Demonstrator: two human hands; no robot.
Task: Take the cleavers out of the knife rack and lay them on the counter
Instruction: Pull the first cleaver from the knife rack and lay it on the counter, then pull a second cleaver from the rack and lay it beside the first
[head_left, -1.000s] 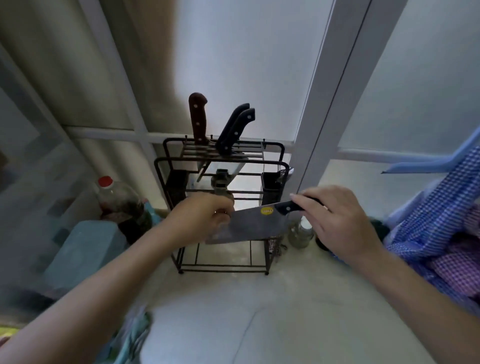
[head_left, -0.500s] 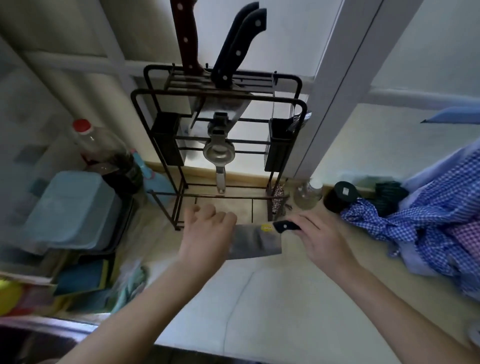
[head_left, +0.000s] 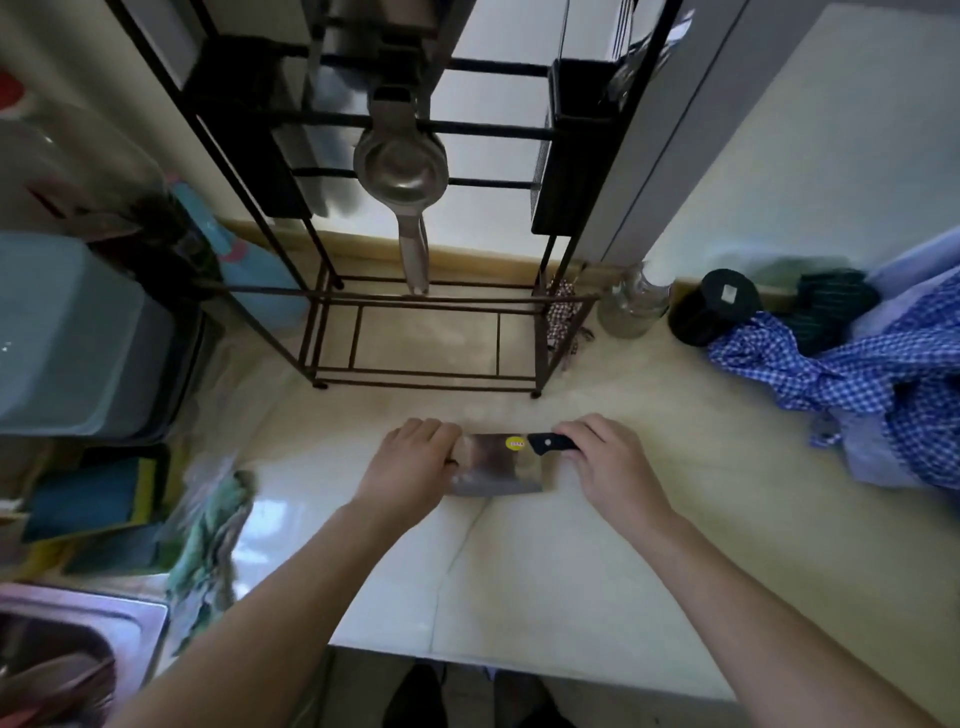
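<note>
A steel cleaver (head_left: 496, 465) with a yellow sticker and a black handle lies low and flat over the pale counter (head_left: 597, 571), just in front of the black wire knife rack (head_left: 431, 332). My right hand (head_left: 608, 467) grips its handle. My left hand (head_left: 410, 467) rests on the blade's far end, fingers curled over it. Whether the blade touches the counter I cannot tell. The top of the rack, where the other knives stood, is cut off by the frame.
A metal squeezer (head_left: 402, 171) hangs inside the rack. A blue checked cloth (head_left: 872, 384), a black jar (head_left: 714, 306) and a glass bottle (head_left: 631, 306) sit at the right. A blue-grey box (head_left: 67, 338) and a sink (head_left: 67, 644) lie at the left.
Both hands have carried the cleaver down from in front of the rack to the counter surface. My view has tilted down, so the knives on the rack's top left the frame.
</note>
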